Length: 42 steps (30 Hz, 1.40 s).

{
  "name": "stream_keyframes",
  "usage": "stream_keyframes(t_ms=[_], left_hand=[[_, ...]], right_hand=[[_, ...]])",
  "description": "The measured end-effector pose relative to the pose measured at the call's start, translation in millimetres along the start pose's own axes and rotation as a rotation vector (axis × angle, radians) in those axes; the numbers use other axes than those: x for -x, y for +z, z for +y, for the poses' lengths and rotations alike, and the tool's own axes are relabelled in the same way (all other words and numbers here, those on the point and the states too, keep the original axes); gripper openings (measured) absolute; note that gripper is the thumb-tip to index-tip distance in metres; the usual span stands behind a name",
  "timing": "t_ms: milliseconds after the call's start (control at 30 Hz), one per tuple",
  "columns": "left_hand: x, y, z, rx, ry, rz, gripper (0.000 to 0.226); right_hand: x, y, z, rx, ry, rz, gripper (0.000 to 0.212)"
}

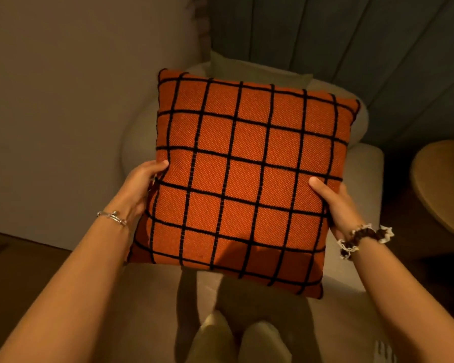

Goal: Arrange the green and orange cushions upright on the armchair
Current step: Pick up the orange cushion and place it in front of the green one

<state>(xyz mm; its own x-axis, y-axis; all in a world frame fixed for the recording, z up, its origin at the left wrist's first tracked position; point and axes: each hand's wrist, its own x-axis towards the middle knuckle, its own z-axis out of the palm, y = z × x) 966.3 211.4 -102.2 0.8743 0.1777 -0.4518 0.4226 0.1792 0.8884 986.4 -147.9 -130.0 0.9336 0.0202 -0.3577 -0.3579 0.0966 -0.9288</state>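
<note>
An orange cushion (241,179) with a black grid pattern fills the middle of the view, held above the cream armchair (364,166). My left hand (142,184) grips its left edge, thumb on the front face. My right hand (336,203) grips its right edge the same way. Behind the orange cushion's top edge, a slice of the green cushion (257,72) shows against the armchair's backrest; most of it is hidden.
A plain wall (63,100) stands to the left of the armchair and panelled wall (378,48) behind it. A round wooden side table (440,189) sits at the right. My feet (236,341) are on the floor in front of the seat.
</note>
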Motion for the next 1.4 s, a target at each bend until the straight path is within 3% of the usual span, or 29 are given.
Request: stream_keyframes(t_ms=[167,300,433,667,900,967,1067,1233,1400], left_hand=[[-57.0,-5.9,12.1,-0.036,-0.028,-0.037,0.016],[-107.8,0.0,17.1,-0.090,-0.089,0.068,0.016],[-166.7,3.2,24.6,-0.106,-0.145,0.090,0.014],[-275.3,3.1,27.6,-0.178,-0.136,0.007,0.019],[-374.4,5.6,-3.4,-0.202,-0.151,-0.044,0.029],[-394.3,5.4,-15.5,-0.213,-0.141,-0.053,0.033],[-422.8,0.0,-36.9,-0.236,-0.184,-0.113,0.038],[-443.7,-9.9,-59.6,-0.250,-0.235,-0.103,0.059],[-446.9,-22.7,-65.7,-0.241,-0.239,-0.076,0.050]], right_hand=[[-40.2,19.0,3.2,-0.001,0.020,0.044,0.076],[-83.7,27.5,2.4,0.010,0.049,0.029,0.058],[-132.4,38.9,0.6,0.055,0.061,0.039,0.077],[-216.8,53.5,6.8,0.073,0.064,0.084,0.081],[-296.9,64.8,54.6,0.075,0.104,0.118,0.060],[-312.8,67.2,70.0,0.076,0.141,0.128,0.059],[-331.5,71.2,92.4,0.063,0.206,0.165,0.076],[-340.6,77.7,115.3,0.098,0.142,0.222,0.091],[-330.7,82.5,120.5,0.124,0.103,0.192,0.072]])
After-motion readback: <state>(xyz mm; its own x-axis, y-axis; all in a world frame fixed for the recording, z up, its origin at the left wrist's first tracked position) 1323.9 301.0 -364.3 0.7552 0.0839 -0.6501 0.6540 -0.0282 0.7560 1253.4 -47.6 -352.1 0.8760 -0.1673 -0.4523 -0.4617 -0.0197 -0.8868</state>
